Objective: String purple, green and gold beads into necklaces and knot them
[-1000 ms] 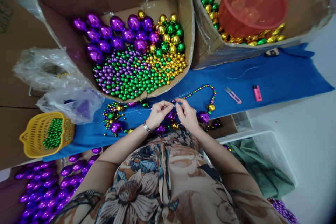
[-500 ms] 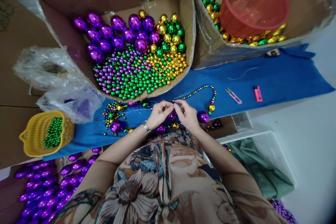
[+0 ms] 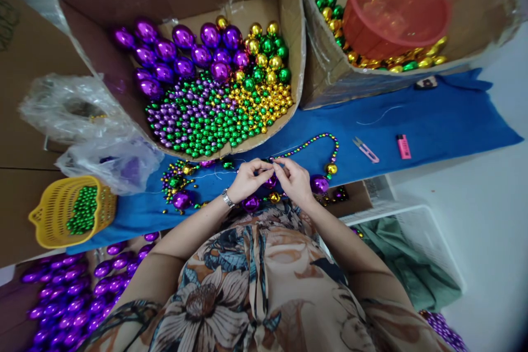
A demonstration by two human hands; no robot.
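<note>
My left hand (image 3: 248,180), with a metal watch at the wrist, and my right hand (image 3: 294,181) meet at their fingertips. Both pinch a thin white thread, mostly hidden between the fingers. Under and around them lies a bead necklace (image 3: 336,146) of small green, gold and purple beads. It also carries a gold ball (image 3: 331,169) and a big purple ball (image 3: 319,184) to the right of my right hand. More purple and gold balls show below my fingers. Left of my left hand, loose thread ends (image 3: 216,172) lie near a cluster of mixed beads (image 3: 175,182).
Pink-handled thread snips (image 3: 366,150) and a pink lighter (image 3: 403,146) lie on the blue cloth (image 3: 445,115). Behind stands a cardboard box (image 3: 297,66) of sorted beads; right of it, another holds a red basin (image 3: 396,38). A yellow basket (image 3: 53,206) of green beads sits left.
Both hands keep almost the same pinch at the same spot. The whole view has shifted very slightly; nothing on the cloth has visibly moved.
</note>
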